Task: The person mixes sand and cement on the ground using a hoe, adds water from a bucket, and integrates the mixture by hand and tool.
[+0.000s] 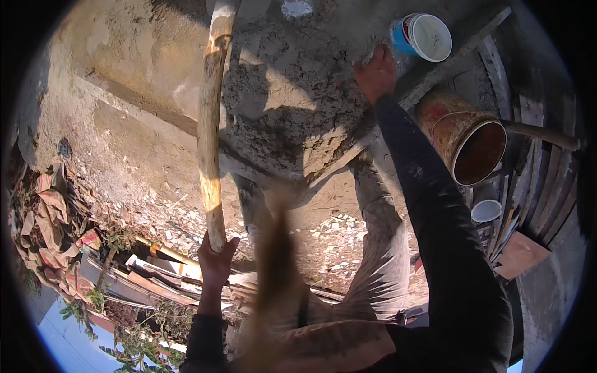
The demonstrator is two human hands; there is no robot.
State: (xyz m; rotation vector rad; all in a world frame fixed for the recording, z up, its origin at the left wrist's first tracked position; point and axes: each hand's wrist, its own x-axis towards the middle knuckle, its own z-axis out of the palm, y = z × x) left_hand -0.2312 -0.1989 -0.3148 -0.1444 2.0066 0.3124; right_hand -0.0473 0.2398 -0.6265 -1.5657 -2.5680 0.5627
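1. at left, the left hand (215, 262), its forearm coming up from below, grips the near end of the wooden pole (211, 118), thumb on the right side.
2. the pole lies straight ahead of that hand, long axis running away from the body; its far end leaves the view. the left hand is the nearer one.
3. right of the pole spreads the wet mud (270, 121), between the two hands.
4. the right hand (377, 76), arm stretched far forward, is half open, thumb apart, nothing visible in it; contact with the mud i cannot tell.
5. just beyond it, right, sits the bucket (404, 36).
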